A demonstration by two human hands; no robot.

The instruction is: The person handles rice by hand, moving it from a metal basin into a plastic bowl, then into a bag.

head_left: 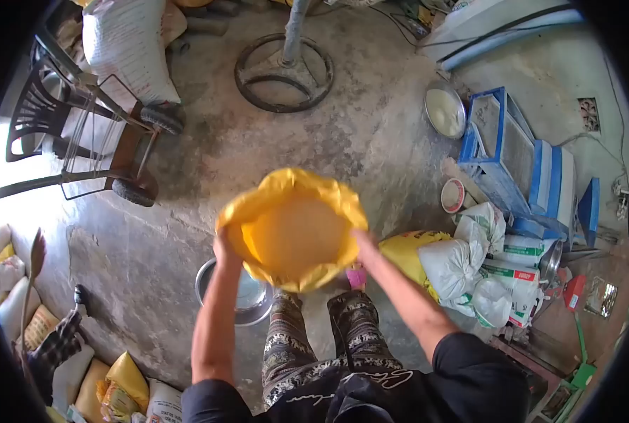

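The yellow sack (293,236) is held up over the concrete floor (371,134), above the person's knees. It hangs straight up and down, and its open mouth faces up. The left hand (225,248) and the right hand (361,243) each squeeze its rim tight. A metal bowl (247,297) sits under it.

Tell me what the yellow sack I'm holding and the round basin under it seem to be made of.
The yellow sack looks like thin, soft plastic, faintly glossy: its rim crumples and folds over. Woven or film, I cannot tell. The basin looks like bare metal, perhaps steel or aluminium: grey with a bright sheen.
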